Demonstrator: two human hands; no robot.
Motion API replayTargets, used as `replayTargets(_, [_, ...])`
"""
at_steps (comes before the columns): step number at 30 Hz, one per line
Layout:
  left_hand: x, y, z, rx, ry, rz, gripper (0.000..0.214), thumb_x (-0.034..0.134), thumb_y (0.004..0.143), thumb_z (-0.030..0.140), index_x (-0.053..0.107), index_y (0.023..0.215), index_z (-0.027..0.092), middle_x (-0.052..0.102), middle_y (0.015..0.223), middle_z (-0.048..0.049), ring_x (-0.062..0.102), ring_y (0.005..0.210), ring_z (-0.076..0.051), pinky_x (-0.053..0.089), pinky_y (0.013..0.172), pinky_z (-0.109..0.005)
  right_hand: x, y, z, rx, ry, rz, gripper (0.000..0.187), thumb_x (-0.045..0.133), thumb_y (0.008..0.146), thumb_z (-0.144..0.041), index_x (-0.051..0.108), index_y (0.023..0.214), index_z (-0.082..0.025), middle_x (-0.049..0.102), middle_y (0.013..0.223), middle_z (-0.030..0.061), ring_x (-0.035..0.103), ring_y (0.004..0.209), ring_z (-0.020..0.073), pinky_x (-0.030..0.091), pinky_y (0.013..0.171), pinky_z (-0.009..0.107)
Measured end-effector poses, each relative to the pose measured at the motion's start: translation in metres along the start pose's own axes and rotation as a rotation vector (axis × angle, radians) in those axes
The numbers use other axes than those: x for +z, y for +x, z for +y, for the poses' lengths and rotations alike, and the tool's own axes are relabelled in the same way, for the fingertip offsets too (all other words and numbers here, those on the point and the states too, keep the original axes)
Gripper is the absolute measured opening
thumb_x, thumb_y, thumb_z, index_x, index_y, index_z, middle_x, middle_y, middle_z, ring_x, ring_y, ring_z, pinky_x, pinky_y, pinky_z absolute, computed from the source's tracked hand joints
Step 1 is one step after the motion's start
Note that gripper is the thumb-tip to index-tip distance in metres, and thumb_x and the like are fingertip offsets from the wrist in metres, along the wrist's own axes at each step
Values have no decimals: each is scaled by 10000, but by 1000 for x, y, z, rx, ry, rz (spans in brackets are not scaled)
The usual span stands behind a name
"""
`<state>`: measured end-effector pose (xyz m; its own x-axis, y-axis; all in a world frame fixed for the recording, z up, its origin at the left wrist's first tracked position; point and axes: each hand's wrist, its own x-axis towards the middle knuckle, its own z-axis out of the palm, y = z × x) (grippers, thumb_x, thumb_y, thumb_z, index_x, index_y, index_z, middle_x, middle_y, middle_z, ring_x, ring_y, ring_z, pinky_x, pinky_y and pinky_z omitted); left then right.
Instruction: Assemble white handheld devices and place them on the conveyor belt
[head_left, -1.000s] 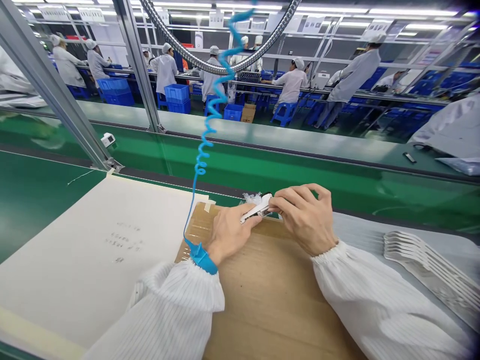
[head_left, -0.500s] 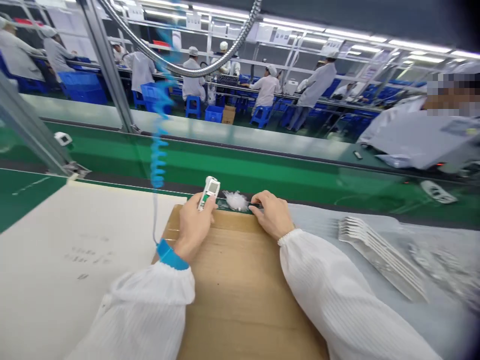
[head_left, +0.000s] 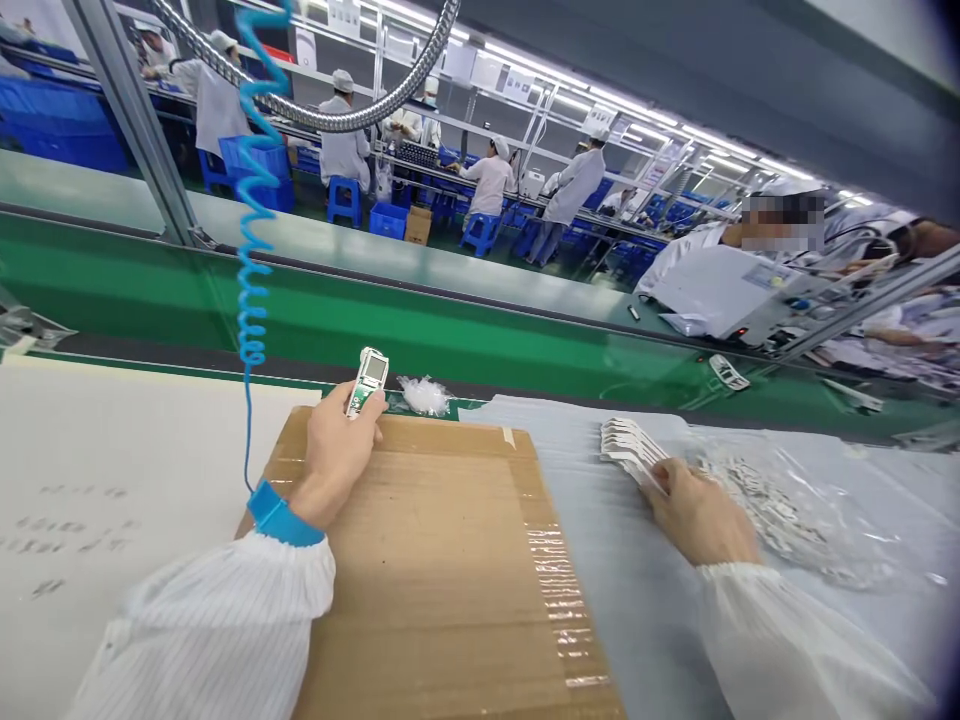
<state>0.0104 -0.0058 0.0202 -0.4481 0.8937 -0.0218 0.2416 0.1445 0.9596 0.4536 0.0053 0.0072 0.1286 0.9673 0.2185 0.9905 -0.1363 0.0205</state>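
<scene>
My left hand [head_left: 336,450] grips a small white handheld electronic device [head_left: 369,376] upright, its small grey screen facing up. A blue wrist strap [head_left: 281,515] circles that wrist, with a coiled blue cord [head_left: 251,270] rising from it. Crumpled clear plastic wrap [head_left: 424,396] lies just right of the device. Over to the right, my right hand [head_left: 697,512] holds the near end of a stack of white plastic shells [head_left: 630,445]. A clear bag of small white parts [head_left: 780,510] lies beside that hand.
A taped cardboard sheet [head_left: 435,570] lies under my left hand, with a white sheet [head_left: 97,500] to its left. A green conveyor belt [head_left: 420,320] runs behind. Beyond it, a co-worker [head_left: 697,270] sits at a machine, and further rows of workers sit among blue crates.
My right hand has moved from beside the plastic wrap to the white stack at the right. My left hand keeps the device. The view has turned and tilted.
</scene>
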Motion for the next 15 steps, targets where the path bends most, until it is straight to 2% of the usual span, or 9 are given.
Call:
replayTargets(2, [0, -2, 3, 8, -45, -11, 276, 631, 844, 442, 692, 934, 188, 618, 597, 5, 531, 554, -157, 332, 534, -262, -19, 5, -15, -39, 180, -40, 202, 609, 794, -449, 639, 767, -251, 717, 735, 120, 671, 669, 345, 455, 596, 444])
replayTargets(4, [1, -3, 5, -1, -112, -38, 293, 640, 844, 443, 689, 965, 180, 619, 616, 3, 510, 535, -142, 329, 522, -255, -43, 11, -46, -76, 495, -103, 251, 678, 776, -498, 655, 767, -249, 726, 740, 92, 686, 705, 315, 497, 652, 438])
replayTargets(6, [2, -4, 7, -13, -166, -80, 336, 644, 851, 455, 682, 1027, 171, 610, 629, 6, 489, 526, -126, 323, 511, -246, -63, 15, -90, -86, 933, -201, 306, 739, 769, -511, 667, 874, -232, 754, 883, 89, 705, 844, 294, 541, 740, 421])
replayTargets(8, [3, -5, 7, 3, -193, -139, 390, 647, 858, 481, 670, 1091, 169, 599, 638, 13, 477, 533, -115, 327, 514, -238, -70, 15, -144, -71, 1293, -279, 344, 810, 734, -463, 659, 919, -216, 751, 954, 82, 695, 894, 261, 556, 769, 395])
replayTargets(10, [3, -5, 8, 38, -195, -202, 440, 646, 859, 525, 667, 1122, 173, 612, 671, 10, 493, 565, -114, 353, 537, -237, -63, 9, -199, -78, 1544, -365, 392, 859, 688, -365, 636, 972, -213, 749, 1004, 73, 682, 873, 230, 558, 722, 364])
replayTargets(12, [3, -6, 9, 90, -198, -267, 474, 662, 847, 544, 669, 1158, 186, 680, 822, -19, 569, 689, -132, 416, 618, -242, -47, -1, -248, -67, 1775, -358, 510, 879, 644, -296, 597, 1065, -237, 746, 1007, 45, 666, 826, 205, 556, 650, 333])
replayTargets(14, [2, -7, 10, 109, -187, -306, 468, 704, 816, 523, 682, 1153, 199, 707, 983, -34, 608, 819, -150, 446, 695, -247, -30, -12, -283, -38, 1932, -363, 521, 854, 681, -286, 568, 1117, -260, 735, 1054, 25, 649, 780, 172, 544, 593, 293])
replayTargets(15, [1, -7, 11, 88, -175, -318, 446, 722, 799, 510, 695, 1115, 197, 706, 990, -31, 605, 820, -149, 443, 691, -245, -23, -17, -292, -36, 1985, -377, 507, 839, 709, -294, 562, 1134, -271, 729, 1081, 18, 646, 779, 162, 543, 582, 279])
